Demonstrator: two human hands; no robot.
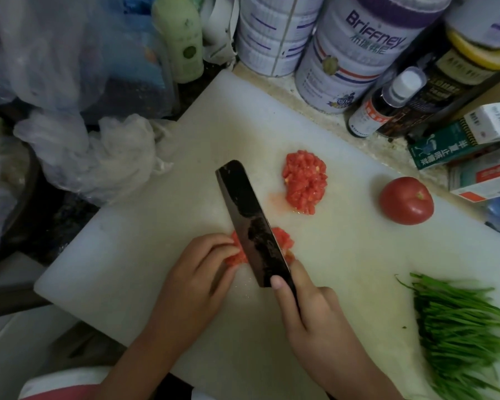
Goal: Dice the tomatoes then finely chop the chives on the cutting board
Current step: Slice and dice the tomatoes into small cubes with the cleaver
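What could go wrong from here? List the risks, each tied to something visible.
1. The left hand holds the tomato piece with its fingers right beside the knife gripped by the right hand; a slip might nick them.
2. Juice wets the cutting board by the diced pile; the piece could slide mid-cut.
3. The whole tomato sits loose near the board's edge and might roll off.

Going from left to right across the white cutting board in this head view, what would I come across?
Left hand → knife → diced tomato pile → whole tomato → chives.
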